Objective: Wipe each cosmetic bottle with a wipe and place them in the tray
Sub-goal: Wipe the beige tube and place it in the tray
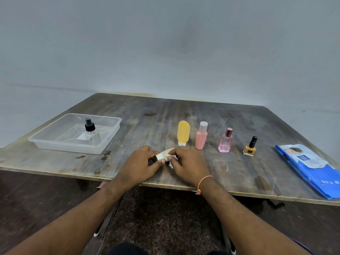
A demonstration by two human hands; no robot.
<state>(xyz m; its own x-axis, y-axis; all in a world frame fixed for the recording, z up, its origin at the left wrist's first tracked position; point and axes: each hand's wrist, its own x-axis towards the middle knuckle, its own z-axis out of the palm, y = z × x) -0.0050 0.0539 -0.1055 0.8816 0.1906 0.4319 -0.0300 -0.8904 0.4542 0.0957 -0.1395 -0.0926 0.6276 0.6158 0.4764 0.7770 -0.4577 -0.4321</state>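
My left hand grips a beige tube-shaped cosmetic bottle near the table's front edge. My right hand presses a white wipe against that bottle. A clear plastic tray at the left holds one clear spray bottle with a black cap. Standing in a row behind my hands are a yellow tube, a pink bottle with a white cap, a pink perfume bottle and a yellow nail polish bottle.
A blue pack of wipes lies at the table's right front corner. The worn wooden table stands against a grey wall. Dark floor shows below the front edge.
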